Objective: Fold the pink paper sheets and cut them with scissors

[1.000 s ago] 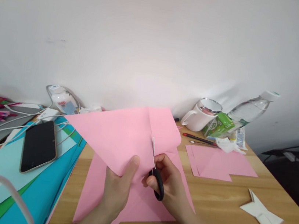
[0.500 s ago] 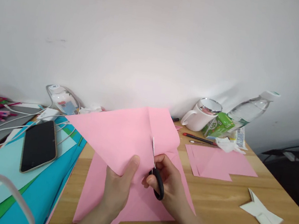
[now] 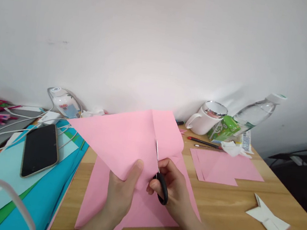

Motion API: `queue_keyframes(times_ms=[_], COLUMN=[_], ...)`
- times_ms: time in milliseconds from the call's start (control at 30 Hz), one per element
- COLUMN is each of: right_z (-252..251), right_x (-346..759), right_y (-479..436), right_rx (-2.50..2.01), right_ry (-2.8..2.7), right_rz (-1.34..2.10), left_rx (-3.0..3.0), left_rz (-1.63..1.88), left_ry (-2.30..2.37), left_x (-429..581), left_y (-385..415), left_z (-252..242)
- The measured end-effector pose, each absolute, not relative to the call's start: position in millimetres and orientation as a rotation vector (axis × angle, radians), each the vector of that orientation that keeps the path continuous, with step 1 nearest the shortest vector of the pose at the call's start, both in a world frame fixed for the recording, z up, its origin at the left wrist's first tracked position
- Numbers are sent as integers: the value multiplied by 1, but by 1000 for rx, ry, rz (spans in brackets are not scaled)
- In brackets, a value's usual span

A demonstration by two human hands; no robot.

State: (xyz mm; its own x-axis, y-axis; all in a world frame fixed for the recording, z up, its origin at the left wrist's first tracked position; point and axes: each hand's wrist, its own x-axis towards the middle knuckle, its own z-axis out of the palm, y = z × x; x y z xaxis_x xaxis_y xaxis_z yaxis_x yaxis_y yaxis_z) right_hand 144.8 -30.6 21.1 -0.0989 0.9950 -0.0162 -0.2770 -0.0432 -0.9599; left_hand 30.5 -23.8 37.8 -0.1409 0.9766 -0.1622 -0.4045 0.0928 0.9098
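My left hand [image 3: 122, 190] grips the lower edge of a folded pink sheet of paper [image 3: 118, 136], thumb on top and the other fingers hidden beneath. In my right hand [image 3: 173, 186] is a pair of scissors [image 3: 164, 190] with black handles, held by thumb and fingers. One blade lies over the paper along a crease or cut between its triangular left part and the strip on the right. The held paper is raised above more pink paper [image 3: 153, 214] on the wooden table.
To the right lie cut pink pieces [image 3: 220, 168], a folded white paper shape [image 3: 270, 222] and a red-tipped pen [image 3: 205, 142]. Behind them stand a white mug [image 3: 206, 118], a green box [image 3: 224, 128] and a bottle [image 3: 256, 112]. A phone [image 3: 41, 150] rests on coloured sheets [image 3: 45, 195] at left, near white cables.
Almost nothing differs. The scissors and my right hand have shifted only very slightly; the left hand and the paper stay in place.
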Motion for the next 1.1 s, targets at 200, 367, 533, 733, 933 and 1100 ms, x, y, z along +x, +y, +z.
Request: queue_keyframes(times_ms=[200,367,533,733,933,1100], right_z=[18,18,23,26,23,19], right_x=[145,144,147,152,153,154], right_y=[-31,-31,-30,-28,-27,-26], right_rx=[-947,-965,-951,-941,-957,-961], right_ry=[-1041,-1009,-1007,-1023,-1061,-1067], right_rz=[1409,1446,1437,1425,1390,1368], left_rx=[757,752,783,848,863,861], left_rz=[1366,1360,1402,1366,1376,1393], left_ry=[1113,1125,1183,1214,1172,1177], left_x=[28,29,33,32,30,31], left_y=[-23,-23,-24,-25,-24,-25], left_z=[34,35,36,27,24,28])
